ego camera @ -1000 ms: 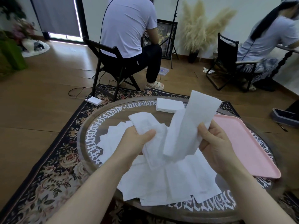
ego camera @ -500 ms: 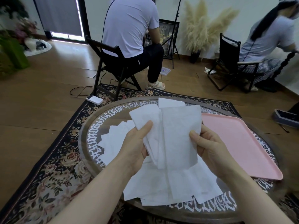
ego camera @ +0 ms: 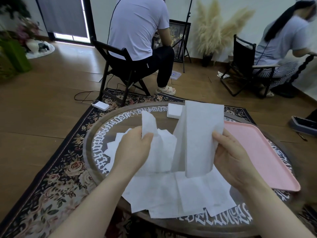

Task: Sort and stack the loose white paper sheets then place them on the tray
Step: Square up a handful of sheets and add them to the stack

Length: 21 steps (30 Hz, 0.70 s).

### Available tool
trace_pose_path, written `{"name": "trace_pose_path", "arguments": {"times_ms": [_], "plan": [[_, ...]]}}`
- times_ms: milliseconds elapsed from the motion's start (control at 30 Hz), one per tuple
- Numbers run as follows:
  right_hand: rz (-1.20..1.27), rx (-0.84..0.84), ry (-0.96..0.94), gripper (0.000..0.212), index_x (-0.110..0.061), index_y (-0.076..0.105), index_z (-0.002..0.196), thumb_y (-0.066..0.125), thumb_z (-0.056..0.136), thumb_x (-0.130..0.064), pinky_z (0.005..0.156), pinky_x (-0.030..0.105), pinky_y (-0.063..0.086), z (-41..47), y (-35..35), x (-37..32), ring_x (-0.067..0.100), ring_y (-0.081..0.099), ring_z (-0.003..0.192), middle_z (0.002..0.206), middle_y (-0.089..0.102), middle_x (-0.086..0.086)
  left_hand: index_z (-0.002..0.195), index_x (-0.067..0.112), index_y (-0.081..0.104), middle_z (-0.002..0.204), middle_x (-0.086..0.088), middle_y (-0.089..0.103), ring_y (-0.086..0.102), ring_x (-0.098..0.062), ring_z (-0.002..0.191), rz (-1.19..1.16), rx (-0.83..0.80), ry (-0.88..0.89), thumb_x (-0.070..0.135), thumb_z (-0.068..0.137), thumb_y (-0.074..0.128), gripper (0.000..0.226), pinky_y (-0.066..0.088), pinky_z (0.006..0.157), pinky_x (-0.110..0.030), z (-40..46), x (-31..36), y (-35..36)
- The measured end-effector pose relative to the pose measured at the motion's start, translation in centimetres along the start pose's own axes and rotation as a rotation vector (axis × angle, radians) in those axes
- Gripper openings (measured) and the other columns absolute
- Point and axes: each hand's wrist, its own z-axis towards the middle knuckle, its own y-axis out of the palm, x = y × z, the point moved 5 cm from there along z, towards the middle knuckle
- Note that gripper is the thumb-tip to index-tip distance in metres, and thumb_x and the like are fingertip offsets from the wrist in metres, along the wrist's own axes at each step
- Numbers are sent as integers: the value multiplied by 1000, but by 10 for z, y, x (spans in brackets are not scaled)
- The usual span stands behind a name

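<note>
My right hand (ego camera: 228,158) pinches a long white sheet (ego camera: 200,134) by its right edge and holds it upright above the table. My left hand (ego camera: 135,152) grips a bunch of white sheets (ego camera: 161,150) beside it, one corner sticking up past the thumb. Several loose white sheets (ego camera: 180,194) lie spread on the round table (ego camera: 96,140) under both hands. A small neat stack of white sheets (ego camera: 175,110) sits at the table's far edge. The pink tray (ego camera: 260,152) lies on the table's right side with nothing on it.
A person sits on a black folding chair (ego camera: 120,69) just beyond the table. Another person sits on a chair (ego camera: 243,66) at the far right. A white power bank (ego camera: 100,105) lies on the patterned rug (ego camera: 51,177). A tripod and pampas grass stand at the back wall.
The sheet in my right hand has swung from tilted right to upright and moved away from the bunch in my left hand, opening a gap between the two.
</note>
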Motion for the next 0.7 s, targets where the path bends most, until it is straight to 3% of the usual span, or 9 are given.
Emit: {"name": "trace_pose_path", "arguments": {"times_ms": [133, 233, 333, 400, 433, 500, 567, 633, 700], "plan": [[-30, -29, 39, 35, -10, 66, 121, 54, 90, -21, 83, 29, 57, 0, 2, 7, 21, 68, 109, 121, 70, 11, 91, 14, 73, 90, -3, 77, 73, -21, 85, -512, -195, -46, 13, 97, 57, 17, 58, 76, -36, -13, 10, 10], [-31, -31, 57, 38, -15, 72, 115, 64, 81, -29, 84, 30, 57, 0, 5, 10, 22, 67, 110, 122, 70, 11, 95, 17, 72, 93, 1, 77, 73, -15, 85, -598, -258, -73, 13, 98, 57, 16, 58, 70, -25, -15, 9, 18], [-15, -40, 61, 37, -18, 73, 116, 64, 82, -29, 86, 30, 56, 1, 9, 13, 22, 65, 115, 126, 68, 10, 109, 18, 68, 103, 3, 76, 72, -16, 96, -665, -216, -83, 11, 97, 57, 18, 58, 79, -28, -17, 8, 24], [3, -50, 64, 37, -17, 70, 120, 61, 86, -27, 91, 31, 55, 1, 11, 15, 23, 62, 120, 130, 65, 10, 134, 23, 53, 127, 2, 66, 65, -16, 113, -687, -143, -38, 7, 94, 61, 44, 53, 95, -38, -18, 6, 26], [8, -53, 66, 38, -16, 68, 124, 58, 88, -26, 93, 32, 55, 1, 11, 16, 24, 61, 123, 132, 64, 10, 147, 31, 37, 142, 6, 55, 57, -14, 125, -685, -109, 3, 7, 93, 63, 65, 48, 103, -42, -19, 7, 26], [11, -61, 69, 40, -12, 61, 131, 52, 94, -24, 100, 37, 51, 0, 12, 17, 26, 58, 127, 136, 61, 11, 151, 51, 13, 155, 19, 35, 42, -8, 138, -661, -69, 86, 6, 92, 65, 90, 38, 112, -43, -21, 11, 25], [12, -61, 69, 42, -10, 55, 136, 48, 96, -23, 104, 42, 49, -1, 13, 17, 26, 56, 128, 138, 60, 11, 145, 46, 37, 146, 25, 45, 46, -6, 133, -633, -42, 134, 2, 91, 64, 75, 39, 112, -42, -21, 13, 25], [13, -42, 63, 44, -9, 53, 137, 47, 96, -22, 106, 45, 45, -2, 13, 17, 27, 55, 129, 138, 60, 12, 117, 30, 67, 120, 12, 69, 62, -17, 116, -616, -44, 68, 1, 91, 63, 39, 47, 104, -47, -20, 10, 28], [14, -17, 58, 45, -8, 53, 137, 46, 95, -22, 107, 47, 41, -2, 12, 16, 28, 55, 129, 137, 61, 12, 96, 18, 74, 102, -1, 76, 68, -23, 103, -654, -61, -17, 9, 94, 62, 16, 49, 101, -46, -20, 7, 31]]}}
